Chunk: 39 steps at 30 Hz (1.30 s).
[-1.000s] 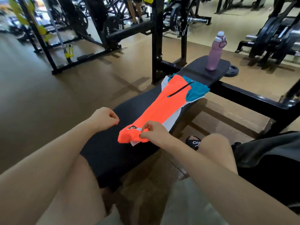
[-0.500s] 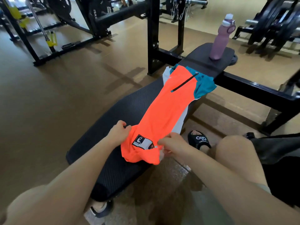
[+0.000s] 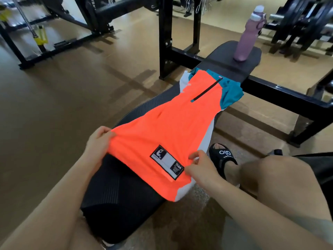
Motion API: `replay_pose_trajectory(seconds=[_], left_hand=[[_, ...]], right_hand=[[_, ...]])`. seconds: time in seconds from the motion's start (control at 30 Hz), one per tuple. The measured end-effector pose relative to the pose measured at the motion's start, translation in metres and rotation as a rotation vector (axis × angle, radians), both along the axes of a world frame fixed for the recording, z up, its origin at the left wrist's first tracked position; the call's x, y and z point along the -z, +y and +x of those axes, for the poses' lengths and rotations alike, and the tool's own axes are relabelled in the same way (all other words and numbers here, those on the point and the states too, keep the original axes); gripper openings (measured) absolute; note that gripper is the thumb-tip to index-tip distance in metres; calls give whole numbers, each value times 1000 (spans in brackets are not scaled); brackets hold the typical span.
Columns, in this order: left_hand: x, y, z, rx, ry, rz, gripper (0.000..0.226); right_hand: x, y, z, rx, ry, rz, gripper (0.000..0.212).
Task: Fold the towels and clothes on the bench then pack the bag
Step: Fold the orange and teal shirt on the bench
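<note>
Both hands hold the near hem of the bright orange sports jersey with teal shoulders (image 3: 162, 127): the left hand (image 3: 97, 145) grips its left corner, fingers curled round the fabric, and the right hand (image 3: 200, 170) pinches the right edge beside a black-and-white sewn patch (image 3: 167, 162). That end is lifted; the rest lies stretched along the black padded tabletop (image 3: 115, 192) of the gym bench. A mauve plastic water bottle with a white cap (image 3: 249, 33) stands upright at the far end, well apart from the jersey. A foot in a black slide sandal (image 3: 222, 157) rests on the brown floor (image 3: 54, 105) just right of the bench.
</note>
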<state>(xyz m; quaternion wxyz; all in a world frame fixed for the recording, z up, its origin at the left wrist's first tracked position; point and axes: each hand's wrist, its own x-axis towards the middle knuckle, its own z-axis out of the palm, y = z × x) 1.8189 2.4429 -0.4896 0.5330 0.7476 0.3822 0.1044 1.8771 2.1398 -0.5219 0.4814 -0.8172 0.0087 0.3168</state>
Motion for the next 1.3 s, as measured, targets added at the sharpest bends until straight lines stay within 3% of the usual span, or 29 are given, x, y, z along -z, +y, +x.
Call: replay_pose_trajectory(seconds=[0.1, 0.17, 0.27, 0.37, 0.47, 0.6, 0.73, 0.83, 0.93, 1.07, 1.17, 1.3], left_hand=[[8, 18, -12, 47, 117, 187, 9], [12, 23, -10, 49, 137, 176, 11], [10, 23, -4, 5, 107, -58, 12], [2, 18, -2, -48, 20, -449, 11], [-4, 23, -6, 19, 48, -607, 16], [-4, 38, -14, 17, 145, -560, 13], [-6, 53, -18, -19, 5, -508, 15], [-5, 66, -23, -51, -44, -390, 27], [0, 71, -30, -14, 36, -243, 30], [1, 71, -33, 24, 61, -446, 30], [-4, 72, -34, -34, 91, -556, 14], [-3, 71, -37, 44, 94, -713, 34]], right_hand=[[0, 0, -3, -91, -26, -93, 38], [-4, 2, -6, -158, -55, -137, 38], [-11, 7, -11, -307, -139, -214, 34], [-16, 14, -14, -357, -154, -211, 35], [-19, 26, -18, -328, -97, -171, 36], [-19, 35, -26, -290, -36, -141, 37], [-22, 41, -28, -224, -4, -95, 36], [-23, 45, -28, -192, 16, -58, 33], [-24, 47, -33, -248, 11, -83, 33], [-21, 49, -36, -313, -57, -152, 37], [-21, 49, -33, -342, -57, -164, 38], [-23, 50, -29, -370, -39, -182, 38]])
